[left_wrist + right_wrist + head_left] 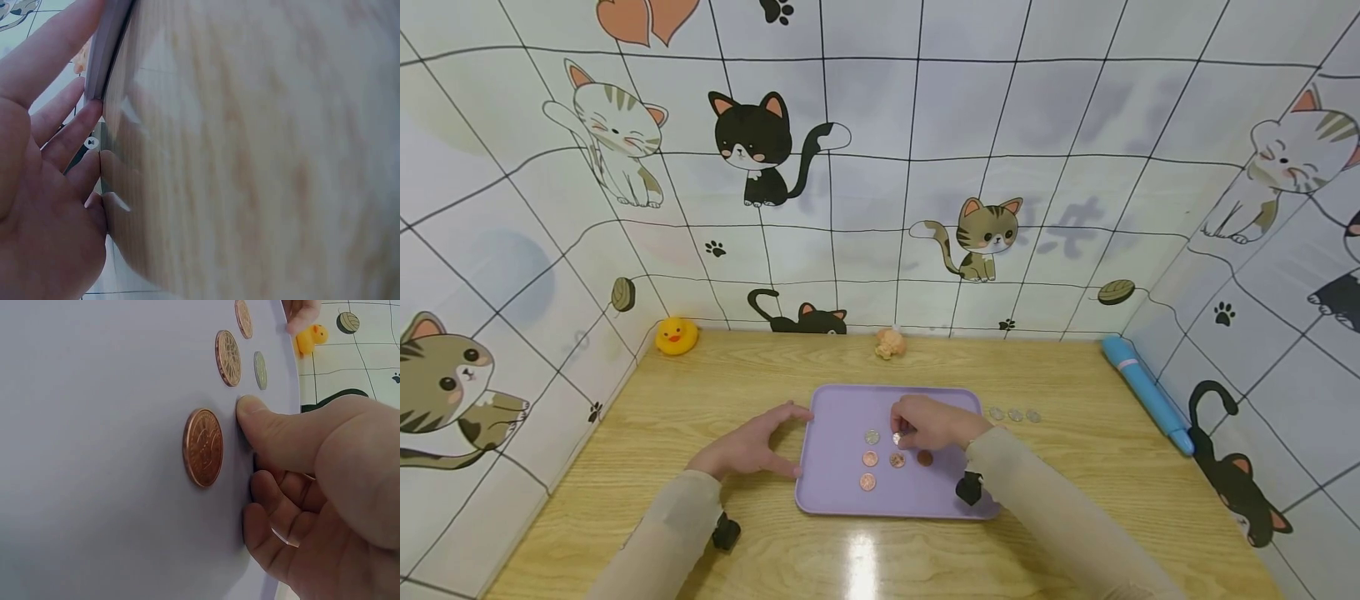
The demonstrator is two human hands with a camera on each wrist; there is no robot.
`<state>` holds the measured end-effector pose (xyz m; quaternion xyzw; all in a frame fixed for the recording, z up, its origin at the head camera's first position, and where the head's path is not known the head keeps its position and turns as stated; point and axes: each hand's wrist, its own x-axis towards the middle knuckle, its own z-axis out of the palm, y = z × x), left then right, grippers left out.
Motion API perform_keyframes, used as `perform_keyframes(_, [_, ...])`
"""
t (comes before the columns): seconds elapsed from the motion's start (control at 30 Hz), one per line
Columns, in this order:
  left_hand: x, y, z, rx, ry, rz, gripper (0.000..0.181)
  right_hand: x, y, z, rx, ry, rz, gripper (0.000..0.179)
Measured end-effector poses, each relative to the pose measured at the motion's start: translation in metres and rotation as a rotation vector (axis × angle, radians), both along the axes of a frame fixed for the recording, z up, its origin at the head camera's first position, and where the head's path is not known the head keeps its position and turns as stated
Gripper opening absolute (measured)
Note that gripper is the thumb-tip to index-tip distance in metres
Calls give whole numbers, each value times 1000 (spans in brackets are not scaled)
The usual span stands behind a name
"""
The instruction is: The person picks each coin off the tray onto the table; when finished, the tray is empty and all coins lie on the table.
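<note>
A lilac tray [940, 497] lies on the wooden table with several coins on it. My left hand [747, 442] rests at the tray's left edge, thumb and fingers spread and fairly straight. Over the tray's right half, my right hand [934, 422] has its fingertips at a silver coin [897, 437], which shows only partly and seems pinched; the right wrist view hides it. Left of that lies another silver coin [872, 437]. Nearer me are copper coins, among them a dark copper coin [925, 457] below the right hand and a lone copper coin [868, 482] nearest the front.
Right of the tray, three silver coins [1015, 414] lie in a row on the table. A yellow rubber duck [677, 336] sits at the back left and a small peach-coloured object [891, 342] at the back middle. Along the right wall lies a blue pen-shaped object [1146, 393].
</note>
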<state>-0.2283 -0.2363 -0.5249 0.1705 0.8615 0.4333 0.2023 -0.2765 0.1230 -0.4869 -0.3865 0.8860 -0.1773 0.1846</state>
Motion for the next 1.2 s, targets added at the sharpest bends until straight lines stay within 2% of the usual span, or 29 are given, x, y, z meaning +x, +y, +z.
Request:
perform_keyframes(0.33, [2,1,2,9,1,-8,85,1,0,1,-6,-16,-26,13])
perform_keyframes(0.57, [3,1,2,18,-5,-8,85,-1,3,-3,-74,-61,-39,15])
perform_keyframes(0.8, [3,0,2,20,-3,-7,85,-3,4,-5,-78,-34,-21,16])
perform_keyframes(1.2, [2,1,2,8,1,0,85,-2,6,2,-135,-85,-39,13])
